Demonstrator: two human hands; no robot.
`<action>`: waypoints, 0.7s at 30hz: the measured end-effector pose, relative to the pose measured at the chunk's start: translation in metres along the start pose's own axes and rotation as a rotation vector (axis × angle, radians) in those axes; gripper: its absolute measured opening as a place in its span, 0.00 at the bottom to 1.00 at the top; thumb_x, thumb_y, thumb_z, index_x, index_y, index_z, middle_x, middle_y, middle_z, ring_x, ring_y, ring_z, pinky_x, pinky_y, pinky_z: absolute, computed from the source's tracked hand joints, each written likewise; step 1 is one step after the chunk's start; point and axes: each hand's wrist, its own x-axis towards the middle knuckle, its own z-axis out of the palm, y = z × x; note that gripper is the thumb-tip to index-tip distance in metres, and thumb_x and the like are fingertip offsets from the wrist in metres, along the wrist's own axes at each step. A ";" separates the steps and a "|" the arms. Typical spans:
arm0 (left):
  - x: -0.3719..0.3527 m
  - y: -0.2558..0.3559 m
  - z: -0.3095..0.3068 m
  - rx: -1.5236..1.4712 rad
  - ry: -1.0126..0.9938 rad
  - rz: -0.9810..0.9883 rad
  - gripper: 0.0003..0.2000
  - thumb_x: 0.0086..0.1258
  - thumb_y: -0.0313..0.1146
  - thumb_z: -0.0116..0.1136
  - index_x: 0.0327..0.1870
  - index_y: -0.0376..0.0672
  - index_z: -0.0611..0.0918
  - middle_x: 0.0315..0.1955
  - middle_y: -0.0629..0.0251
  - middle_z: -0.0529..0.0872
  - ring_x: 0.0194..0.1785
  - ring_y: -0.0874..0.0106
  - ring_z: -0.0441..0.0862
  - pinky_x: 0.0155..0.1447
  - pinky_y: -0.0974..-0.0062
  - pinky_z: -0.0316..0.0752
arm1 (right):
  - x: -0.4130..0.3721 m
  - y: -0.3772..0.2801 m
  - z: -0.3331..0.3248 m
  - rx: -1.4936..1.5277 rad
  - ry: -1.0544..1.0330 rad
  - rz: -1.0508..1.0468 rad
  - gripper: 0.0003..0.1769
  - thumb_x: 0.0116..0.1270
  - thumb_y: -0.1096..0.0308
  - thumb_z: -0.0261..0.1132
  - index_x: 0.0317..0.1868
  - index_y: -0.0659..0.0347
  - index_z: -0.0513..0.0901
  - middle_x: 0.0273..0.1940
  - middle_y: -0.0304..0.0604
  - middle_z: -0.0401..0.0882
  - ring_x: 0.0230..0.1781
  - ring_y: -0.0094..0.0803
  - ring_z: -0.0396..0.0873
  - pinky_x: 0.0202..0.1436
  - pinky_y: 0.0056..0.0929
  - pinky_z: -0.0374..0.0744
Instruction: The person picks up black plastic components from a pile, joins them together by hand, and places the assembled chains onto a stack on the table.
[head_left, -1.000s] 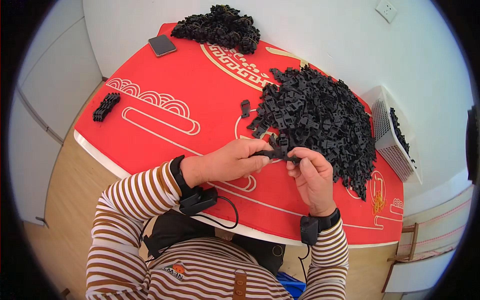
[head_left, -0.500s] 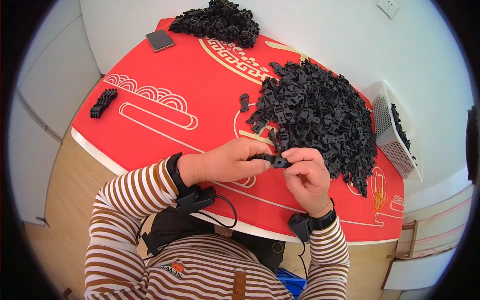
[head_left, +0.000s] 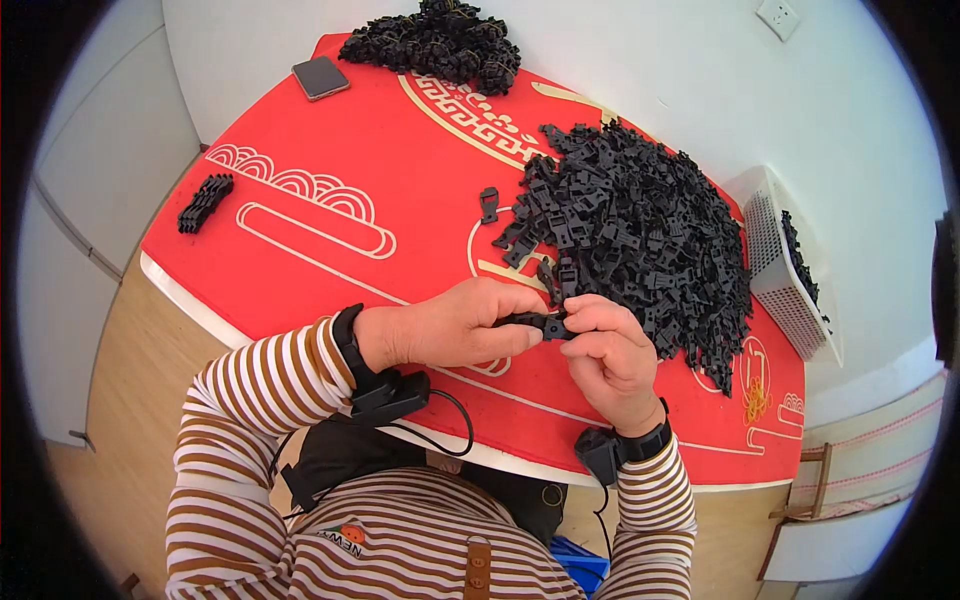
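Black plastic pieces [head_left: 552, 327] are held between my two hands, near the front of the red table. My left hand [head_left: 470, 322] is closed round their left part, thumb and fingers pressed together. From the right, my right hand [head_left: 612, 355] pinches their other end between thumb and fingertips. Just beyond my fingers lies the large heap of black plastic clips [head_left: 640, 230]. One loose clip [head_left: 489, 205] sits on the table left of the heap. How the held pieces fit together is partly hidden by my fingers.
Bundled black clips [head_left: 435, 45] and a phone [head_left: 321, 78] lie at the back of the red table [head_left: 330, 150]. A short stack of clips [head_left: 205, 204] is at the left edge. On the right are yellow rubber bands [head_left: 756, 400] and a white basket [head_left: 790, 290] holding black pieces.
My right hand has shifted slightly left, towards my left hand, and the held pieces have moved slightly left with it.
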 end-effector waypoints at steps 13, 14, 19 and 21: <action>-0.003 0.004 0.006 0.221 0.108 0.258 0.08 0.68 0.31 0.56 0.44 0.38 0.78 0.25 0.65 0.79 0.25 0.73 0.80 0.31 0.76 0.73 | 0.002 -0.013 0.002 0.050 0.092 0.016 0.11 0.52 0.84 0.65 0.37 0.64 0.78 0.42 0.48 0.75 0.45 0.43 0.77 0.48 0.35 0.76; -0.004 0.004 0.006 0.214 0.123 0.245 0.08 0.68 0.30 0.56 0.44 0.38 0.78 0.25 0.64 0.79 0.26 0.73 0.80 0.31 0.75 0.73 | 0.000 -0.015 0.005 0.058 0.151 0.086 0.11 0.52 0.83 0.65 0.37 0.64 0.78 0.42 0.48 0.75 0.43 0.41 0.76 0.47 0.33 0.76; -0.001 0.002 0.004 0.366 0.189 0.377 0.09 0.66 0.29 0.57 0.45 0.38 0.78 0.25 0.62 0.78 0.28 0.68 0.79 0.32 0.74 0.73 | -0.008 -0.008 0.003 -0.082 0.154 0.155 0.12 0.54 0.81 0.68 0.39 0.64 0.79 0.37 0.45 0.73 0.33 0.33 0.73 0.35 0.25 0.73; -0.001 0.002 0.003 0.374 0.167 0.333 0.10 0.66 0.30 0.58 0.45 0.38 0.77 0.26 0.61 0.78 0.29 0.66 0.79 0.33 0.73 0.73 | -0.008 -0.009 0.001 -0.086 0.129 0.124 0.12 0.53 0.80 0.68 0.39 0.64 0.79 0.35 0.43 0.73 0.30 0.31 0.72 0.32 0.24 0.72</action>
